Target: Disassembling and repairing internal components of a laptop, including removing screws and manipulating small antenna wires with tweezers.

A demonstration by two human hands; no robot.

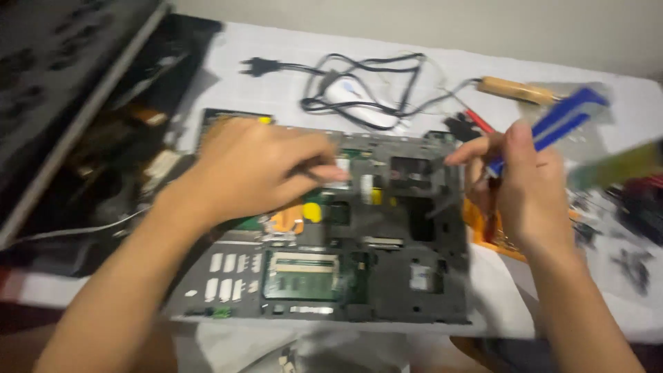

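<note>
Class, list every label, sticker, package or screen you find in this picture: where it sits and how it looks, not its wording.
White label: on the opened laptop base, lower right; small, squarish.
Row of pale stickers: base's lower left; small upright rectangles.
Yellow sticker: near the left hand; roundish.
No screen or package can be made out.

Left hand (255, 169) palm down, fingers (324, 171) curled, pinching. Right hand (525, 186) raised, fist closed, forefinger extended.
</note>
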